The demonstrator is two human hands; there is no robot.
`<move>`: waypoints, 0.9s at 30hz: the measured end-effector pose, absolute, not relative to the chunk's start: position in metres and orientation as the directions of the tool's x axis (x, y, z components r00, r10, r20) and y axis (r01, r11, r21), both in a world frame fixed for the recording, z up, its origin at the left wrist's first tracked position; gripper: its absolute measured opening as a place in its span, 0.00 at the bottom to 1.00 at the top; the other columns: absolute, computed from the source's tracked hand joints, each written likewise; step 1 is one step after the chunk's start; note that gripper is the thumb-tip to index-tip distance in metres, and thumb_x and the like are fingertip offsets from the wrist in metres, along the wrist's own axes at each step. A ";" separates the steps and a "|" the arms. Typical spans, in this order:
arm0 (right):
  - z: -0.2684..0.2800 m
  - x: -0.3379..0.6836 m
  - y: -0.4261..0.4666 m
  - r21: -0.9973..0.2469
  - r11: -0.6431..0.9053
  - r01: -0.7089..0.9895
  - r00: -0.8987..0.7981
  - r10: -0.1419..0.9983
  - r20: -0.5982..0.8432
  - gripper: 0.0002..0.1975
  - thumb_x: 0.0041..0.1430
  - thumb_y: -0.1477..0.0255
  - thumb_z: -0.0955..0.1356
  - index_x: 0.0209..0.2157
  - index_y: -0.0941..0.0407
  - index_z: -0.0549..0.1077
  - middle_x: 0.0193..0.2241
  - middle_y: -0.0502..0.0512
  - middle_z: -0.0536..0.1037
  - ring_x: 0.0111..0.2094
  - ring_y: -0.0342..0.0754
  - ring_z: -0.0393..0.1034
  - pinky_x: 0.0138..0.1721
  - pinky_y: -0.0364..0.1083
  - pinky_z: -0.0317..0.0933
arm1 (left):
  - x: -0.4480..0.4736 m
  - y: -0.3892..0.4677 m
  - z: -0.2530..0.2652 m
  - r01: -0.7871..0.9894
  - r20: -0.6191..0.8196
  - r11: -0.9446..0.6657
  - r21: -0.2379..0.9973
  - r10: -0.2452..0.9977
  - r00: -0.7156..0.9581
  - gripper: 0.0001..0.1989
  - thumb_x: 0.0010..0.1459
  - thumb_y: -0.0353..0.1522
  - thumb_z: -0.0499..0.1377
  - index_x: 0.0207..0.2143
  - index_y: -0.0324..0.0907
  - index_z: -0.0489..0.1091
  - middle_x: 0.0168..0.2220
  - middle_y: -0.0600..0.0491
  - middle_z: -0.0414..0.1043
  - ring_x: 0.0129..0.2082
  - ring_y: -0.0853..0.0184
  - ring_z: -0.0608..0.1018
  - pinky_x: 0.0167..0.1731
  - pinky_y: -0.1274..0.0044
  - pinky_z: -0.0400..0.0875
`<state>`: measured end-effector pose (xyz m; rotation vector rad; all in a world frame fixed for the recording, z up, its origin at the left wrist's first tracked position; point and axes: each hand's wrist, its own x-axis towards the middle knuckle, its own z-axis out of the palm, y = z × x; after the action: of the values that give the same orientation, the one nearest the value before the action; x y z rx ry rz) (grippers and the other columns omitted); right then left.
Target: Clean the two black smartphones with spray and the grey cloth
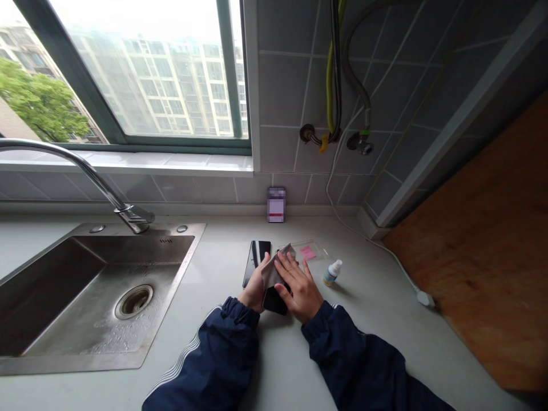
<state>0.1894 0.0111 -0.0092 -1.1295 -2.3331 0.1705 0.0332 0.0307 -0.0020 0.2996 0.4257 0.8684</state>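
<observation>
My left hand [253, 290] is closed around the side of a black smartphone [275, 301], raised a little over the counter. A thin grey cloth [273, 273] covers the phone's upper part. With its fingers pressed over it, my right hand [302, 288] holds the cloth against the phone, and its thumb rests near the dark lower surface. Just left of my hands a second dark phone [255, 260] lies flat. A small white dropper-type bottle [332, 273] with a coloured label stands to the right. Behind my right hand lies clear plastic [319, 249] with a pink label [307, 252].
Another phone [276, 204], its screen blurred, leans on the tiled wall behind. A wet steel sink [171, 305] with a chrome tap [128, 214] occupies the left. A white cable with a plug [425, 298] runs down the right, beside a wooden panel [483, 257].
</observation>
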 end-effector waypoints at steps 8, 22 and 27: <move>-0.005 0.188 0.007 -0.367 0.686 0.629 -0.571 0.727 0.381 0.34 0.71 0.54 0.61 0.71 0.55 0.54 0.72 0.59 0.49 0.73 0.62 0.37 0.69 0.71 0.36 | 0.029 0.030 0.006 -0.662 -0.267 0.587 0.465 0.807 0.527 0.34 0.69 0.48 0.51 0.70 0.40 0.56 0.60 0.40 0.71 0.60 0.51 0.74 0.64 0.62 0.62; 0.000 0.179 -0.008 -0.322 0.804 0.501 -0.748 0.589 0.305 0.32 0.71 0.54 0.62 0.69 0.54 0.59 0.70 0.58 0.55 0.72 0.61 0.43 0.69 0.70 0.36 | 0.007 0.046 0.003 -0.794 -0.206 0.336 0.507 0.942 0.267 0.29 0.72 0.45 0.43 0.72 0.53 0.47 0.61 0.43 0.70 0.52 0.53 0.80 0.46 0.61 0.76; -0.005 0.180 -0.003 -0.274 0.701 0.658 -0.621 0.711 0.329 0.33 0.73 0.55 0.57 0.72 0.54 0.51 0.72 0.58 0.49 0.73 0.61 0.39 0.68 0.72 0.39 | 0.025 0.037 0.001 -0.759 -0.205 0.454 0.467 0.890 0.406 0.30 0.70 0.46 0.49 0.71 0.48 0.52 0.60 0.44 0.72 0.57 0.54 0.77 0.60 0.61 0.67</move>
<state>0.1795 -0.0028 -0.0055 -1.0601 -2.4971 0.1767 0.0248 0.0369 0.0013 0.3229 0.4603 1.0627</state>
